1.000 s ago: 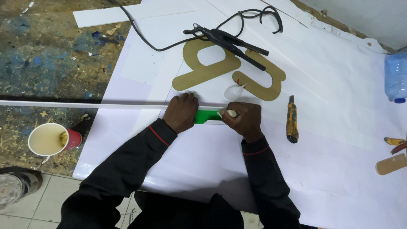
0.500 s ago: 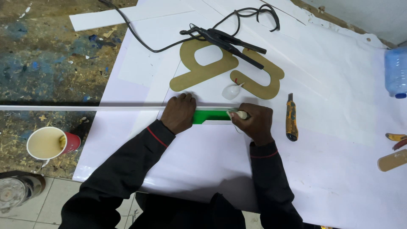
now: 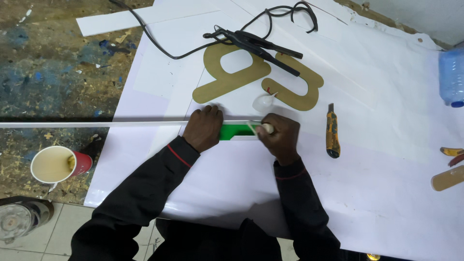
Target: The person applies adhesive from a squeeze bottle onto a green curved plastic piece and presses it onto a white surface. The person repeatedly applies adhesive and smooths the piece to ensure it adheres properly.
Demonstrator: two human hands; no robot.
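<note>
My left hand (image 3: 205, 127) presses flat on a green ruler (image 3: 235, 131) that lies along a long thin white strip (image 3: 87, 124) on the white sheet (image 3: 232, 193). Just right of it, my right hand (image 3: 280, 135) is closed on a small pale bottle with a thin nozzle (image 3: 263, 128), tip at the strip's edge beside the ruler. Two brown cut-out shapes (image 3: 227, 72) lie just beyond my hands, with a small white blob (image 3: 263, 101) between them.
A yellow-and-black utility knife (image 3: 331, 130) lies right of my right hand. A black corded tool (image 3: 251, 41) rests on the brown shapes. A red paper cup (image 3: 55, 164) stands at the left, a clear plastic bottle (image 3: 452, 72) at the right edge.
My right hand slid a little right along the strip half a second ago, then came back left toward the ruler. My left hand stays pressed on the ruler.
</note>
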